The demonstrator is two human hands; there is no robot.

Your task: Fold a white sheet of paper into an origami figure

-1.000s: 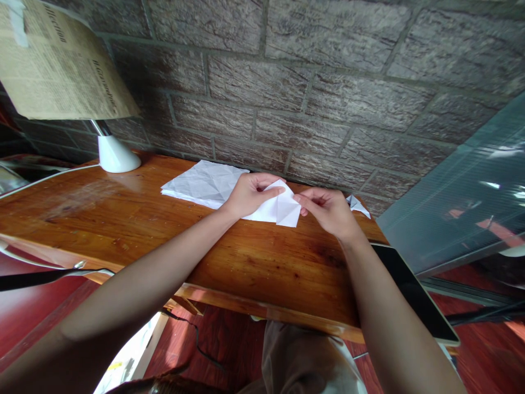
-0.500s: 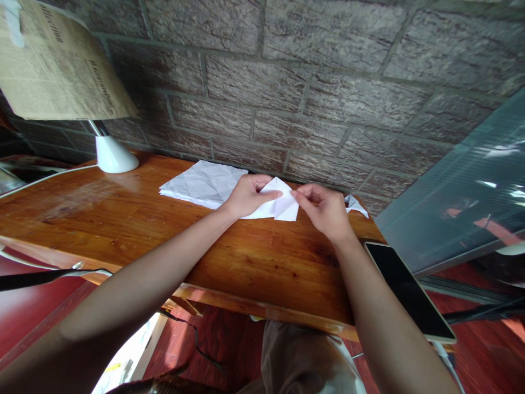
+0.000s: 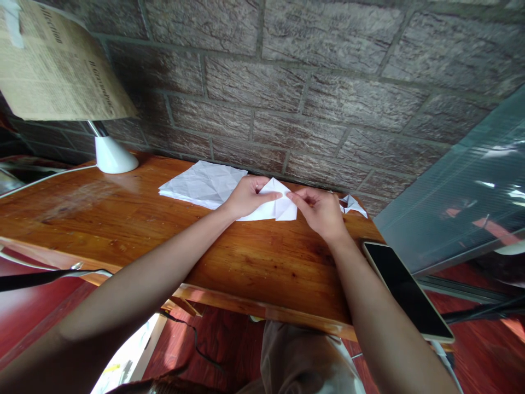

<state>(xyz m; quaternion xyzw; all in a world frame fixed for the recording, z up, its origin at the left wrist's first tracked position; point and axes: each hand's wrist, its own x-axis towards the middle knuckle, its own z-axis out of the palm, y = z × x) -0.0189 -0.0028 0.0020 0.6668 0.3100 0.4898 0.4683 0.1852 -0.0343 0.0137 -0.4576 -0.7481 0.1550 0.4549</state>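
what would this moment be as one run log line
left hand: holding folded paper | right hand: pinching its right side | paper stack: on desk, left | tablet: right

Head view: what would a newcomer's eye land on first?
Likely the folded white paper near the picture's middle, held between the left hand and right hand. Next, the newsprint-shaded lamp at upper left, before the stone-block wall. Then the dark-screened tablet at lower right.
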